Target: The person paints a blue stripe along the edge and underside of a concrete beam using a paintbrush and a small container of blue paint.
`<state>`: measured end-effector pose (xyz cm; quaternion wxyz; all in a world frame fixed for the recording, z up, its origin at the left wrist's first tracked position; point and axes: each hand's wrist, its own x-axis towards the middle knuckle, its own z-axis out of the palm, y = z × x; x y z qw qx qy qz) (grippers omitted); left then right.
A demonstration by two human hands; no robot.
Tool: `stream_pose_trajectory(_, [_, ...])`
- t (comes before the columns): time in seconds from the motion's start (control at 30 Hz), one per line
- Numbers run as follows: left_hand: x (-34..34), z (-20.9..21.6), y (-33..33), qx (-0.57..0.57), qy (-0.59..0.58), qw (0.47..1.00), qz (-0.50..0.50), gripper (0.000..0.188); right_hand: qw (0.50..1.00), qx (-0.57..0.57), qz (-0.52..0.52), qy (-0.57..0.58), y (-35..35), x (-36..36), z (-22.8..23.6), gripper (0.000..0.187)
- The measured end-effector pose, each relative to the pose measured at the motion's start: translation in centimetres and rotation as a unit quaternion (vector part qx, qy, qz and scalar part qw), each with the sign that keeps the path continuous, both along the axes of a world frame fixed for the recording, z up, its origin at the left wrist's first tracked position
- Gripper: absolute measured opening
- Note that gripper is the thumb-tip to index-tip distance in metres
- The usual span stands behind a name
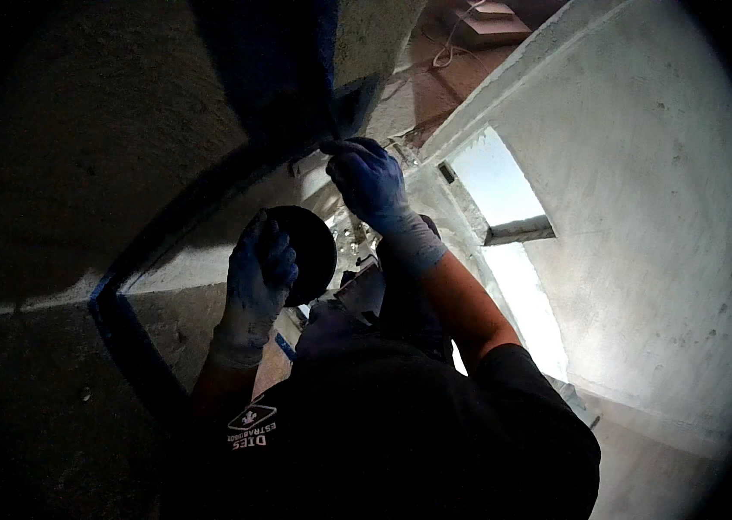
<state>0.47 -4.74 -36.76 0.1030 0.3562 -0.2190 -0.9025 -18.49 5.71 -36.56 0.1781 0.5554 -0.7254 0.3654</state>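
Observation:
My left hand (262, 264), in a blue and pale grey work glove, is closed on the rim of a round black bucket (312, 253). Shadow hides the bucket's inside. My right hand (369, 178), gloved alike, is raised farther out and to the right, its fingers closed around a slim dark paintbrush (331, 124). Only a little of the brush shows, and its tip merges with the dark blue painted band (275, 65) on the rough wall. I cannot tell whether the bristles touch the surface.
A narrower blue stripe (154, 230) curves down the wall at left. On the right, a pale plastered wall (643, 208) has a bright window opening (498, 184). Beyond my right hand lie a reddish surface (440, 82) and a loose pale cable (444, 54). The left side is dark.

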Motion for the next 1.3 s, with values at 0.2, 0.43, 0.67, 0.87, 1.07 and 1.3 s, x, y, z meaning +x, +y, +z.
stream_pose_trajectory(0.2, [0.0,-0.7,-0.8,0.033,0.069,0.997,-0.023,0.023,1.0,-0.007,0.002,-0.022,0.3,-0.5,-0.3,0.008])
stream_pose_trajectory(0.43, [0.7,-0.3,-0.9,0.094,0.114,0.989,-0.013,0.027,0.987,-0.104,0.079,-0.096,0.8,3.1,1.3,0.011])
stream_pose_trajectory(0.67, [2.1,-2.5,-1.0,0.01,0.07,0.997,-0.016,0.023,0.972,-0.175,0.157,-0.026,-1.6,3.3,2.5,0.012])
stream_pose_trajectory(0.87, [1.4,0.1,0.1,0.015,-0.046,0.997,0.052,0.025,0.987,-0.058,0.125,-0.084,-1.4,3.6,-3.3,0.006])
stream_pose_trajectory(1.07, [2.6,-2.1,-0.4,0.018,0.077,0.997,0.013,0.019,0.993,-0.051,0.098,-0.045,-1.8,3.5,-0.9,0.023])
stream_pose_trajectory(1.3, [2.5,-0.8,0.0,0.015,0.049,0.998,0.035,0.019,0.982,-0.141,0.123,-0.031,-1.8,3.5,3.7,0.018])
